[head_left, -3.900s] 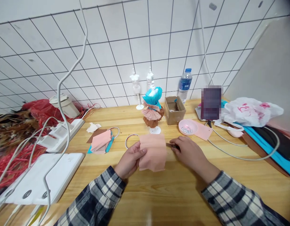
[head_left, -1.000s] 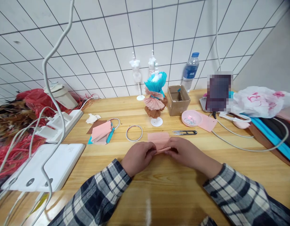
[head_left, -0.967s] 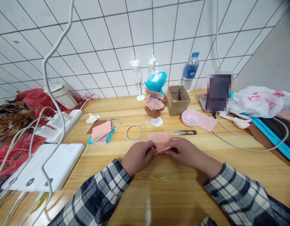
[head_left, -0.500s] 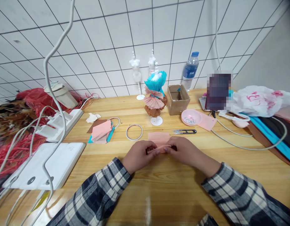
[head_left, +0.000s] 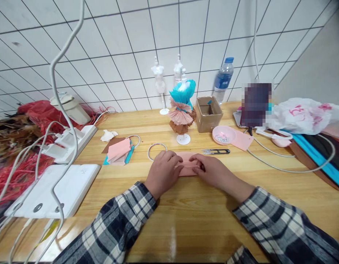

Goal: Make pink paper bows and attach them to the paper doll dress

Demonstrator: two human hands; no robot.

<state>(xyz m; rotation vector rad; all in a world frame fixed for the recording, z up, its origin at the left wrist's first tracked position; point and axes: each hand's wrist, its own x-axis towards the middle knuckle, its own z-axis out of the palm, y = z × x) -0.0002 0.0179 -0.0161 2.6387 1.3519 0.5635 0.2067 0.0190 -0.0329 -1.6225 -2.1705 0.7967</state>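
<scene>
A strip of pink crepe paper (head_left: 186,169) lies on the wooden table between my hands, with a crease or fold running across it. My left hand (head_left: 164,170) covers its left end, fingers bent over the paper and thumb close to the near edge. At the right end, my right hand (head_left: 212,169) has its index finger and thumb closed on the paper, the other fingers curled under. Just behind my left hand is a thin white ring (head_left: 149,151), partly covered by it. Black-handled thread snips (head_left: 220,151) lie beyond my right hand.
Behind stand a small mannequin in ruffled blue, pink and brown paper (head_left: 182,117), a cardboard box (head_left: 209,119) and a water bottle (head_left: 223,79). A pink dish (head_left: 217,140) holds beads. Left are folded paper pieces (head_left: 118,151), a power strip (head_left: 88,134) and cables.
The pink paper has gone from a raised, pinched fold to lying flatter on the table. My left hand has shifted up over it; my right fingers have moved slightly back from the centre.
</scene>
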